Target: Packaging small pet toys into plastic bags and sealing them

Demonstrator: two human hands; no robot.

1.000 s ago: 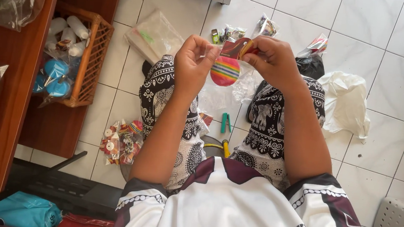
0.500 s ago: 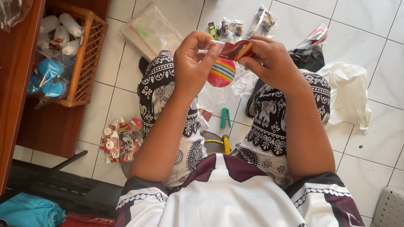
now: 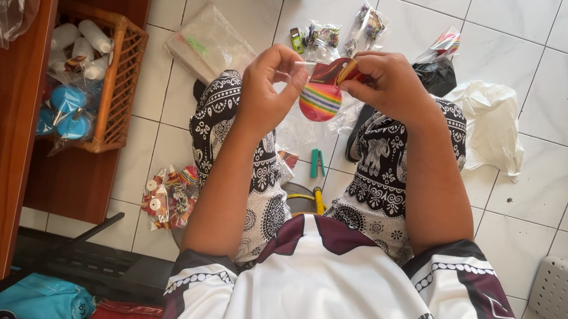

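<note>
White tiled floor (image 3: 567, 103) carried: clear plastic bag (image 3: 208, 41), sm. packets (image 3: 323, 37), crumpled white bag (image 3: 491, 134), black bag (image 3: 436, 77), green clip (image 3: 316, 163), bagged trinkets (image 3: 169, 197), w/ yellow tool (image 3: 318, 201) btwn knees.

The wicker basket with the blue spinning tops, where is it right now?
In the head view the wicker basket sits at the left on the wooden shelf, left of the person's left hand.

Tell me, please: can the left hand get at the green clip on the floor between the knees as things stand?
Probably not at once. The left hand pinches the rainbow-striped packet together with the right hand. The green clip lies uncovered below, so the path looks free once it lets go.
</note>
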